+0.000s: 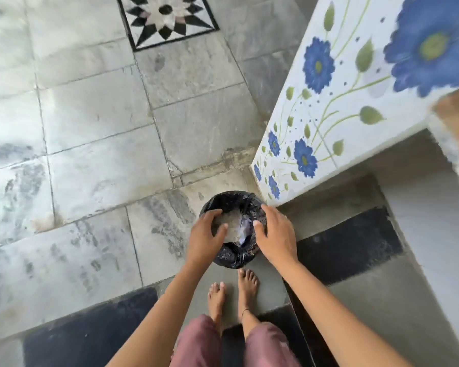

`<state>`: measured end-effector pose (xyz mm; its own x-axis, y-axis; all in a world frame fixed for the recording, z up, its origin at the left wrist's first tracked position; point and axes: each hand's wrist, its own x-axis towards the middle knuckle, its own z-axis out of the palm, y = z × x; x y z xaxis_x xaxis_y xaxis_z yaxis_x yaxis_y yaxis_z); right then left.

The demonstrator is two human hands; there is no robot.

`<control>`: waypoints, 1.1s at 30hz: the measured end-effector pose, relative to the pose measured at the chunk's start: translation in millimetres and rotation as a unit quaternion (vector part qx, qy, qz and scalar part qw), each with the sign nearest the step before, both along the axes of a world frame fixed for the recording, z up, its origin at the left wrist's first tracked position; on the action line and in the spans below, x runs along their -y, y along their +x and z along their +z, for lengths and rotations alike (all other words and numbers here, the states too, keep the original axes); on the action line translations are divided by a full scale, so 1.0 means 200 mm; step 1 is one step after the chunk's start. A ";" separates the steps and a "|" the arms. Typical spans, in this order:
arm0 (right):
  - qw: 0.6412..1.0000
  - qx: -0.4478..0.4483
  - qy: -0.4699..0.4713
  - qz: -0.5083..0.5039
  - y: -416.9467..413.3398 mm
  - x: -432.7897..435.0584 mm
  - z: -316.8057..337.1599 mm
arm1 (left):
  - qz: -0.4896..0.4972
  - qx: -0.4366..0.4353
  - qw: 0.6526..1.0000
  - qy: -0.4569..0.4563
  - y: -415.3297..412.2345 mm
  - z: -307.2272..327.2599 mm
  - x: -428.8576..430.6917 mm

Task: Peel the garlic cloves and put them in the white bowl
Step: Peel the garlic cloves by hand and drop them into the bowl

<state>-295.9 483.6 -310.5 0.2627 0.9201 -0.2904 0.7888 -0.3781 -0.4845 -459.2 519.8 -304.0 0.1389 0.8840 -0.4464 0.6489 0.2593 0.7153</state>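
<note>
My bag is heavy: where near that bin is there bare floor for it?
Bare marble floor lies left of the black-lined bin, between the dark mat and the star inlay, and beyond the bin up to the flowered tile wall. Crowded: the left hand and right hand over the bin's mouth, bare feet close on its near side.

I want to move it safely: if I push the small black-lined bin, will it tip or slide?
The bin looks small and shows mostly pale scraps, so it is probably light and would likely slide on the smooth stone floor. Its thin liner looks floppy and may crumple.
</note>
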 end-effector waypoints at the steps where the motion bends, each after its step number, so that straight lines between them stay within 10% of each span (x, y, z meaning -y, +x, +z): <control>1: 1.000 0.007 0.025 0.001 0.00 0.05 0.16 | -0.018 -0.008 0.999 0.032 0.00 0.16 0.03; 11: 0.939 0.101 0.280 -0.170 -0.13 0.78 1.24 | -0.211 0.085 0.938 0.264 0.01 1.17 0.38; 24: 0.804 0.263 0.269 -0.461 0.05 1.98 1.59 | -0.520 0.207 0.757 0.338 0.67 1.56 1.22; 33: 0.758 0.289 0.239 -0.534 0.47 2.60 1.55 | -0.585 0.224 0.702 0.339 1.26 1.60 1.79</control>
